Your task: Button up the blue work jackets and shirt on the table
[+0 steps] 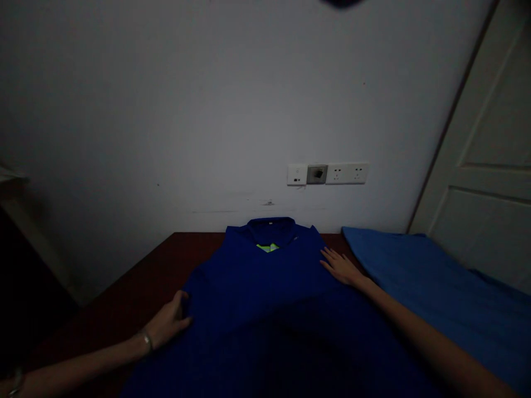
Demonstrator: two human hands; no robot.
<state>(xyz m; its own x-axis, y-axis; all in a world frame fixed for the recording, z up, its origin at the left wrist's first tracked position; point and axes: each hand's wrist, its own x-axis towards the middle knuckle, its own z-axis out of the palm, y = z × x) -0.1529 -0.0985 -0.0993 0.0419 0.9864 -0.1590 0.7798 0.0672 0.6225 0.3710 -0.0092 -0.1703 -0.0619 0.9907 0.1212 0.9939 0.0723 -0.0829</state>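
A dark blue V-neck shirt [257,293] lies spread out, its collar toward the wall and a bright green and white patch [267,247] showing inside the neck. At its left edge is my left hand [168,319], wearing a bracelet at the wrist. The thumb stands apart from the bent fingers, and no cloth shows pinched between them. My right hand [340,267] rests flat near the shirt's right shoulder, fingers stretched and spread. The lower part of the shirt falls in deep shadow.
Beneath the shirt is a dark reddish-brown tabletop [160,265], reaching a pale wall [199,110]. Lighter blue cloth [418,287] covers the right side. Wall sockets [347,173] sit above the table. A white panelled door [485,166] stands at right; dark furniture [29,265] is at left.
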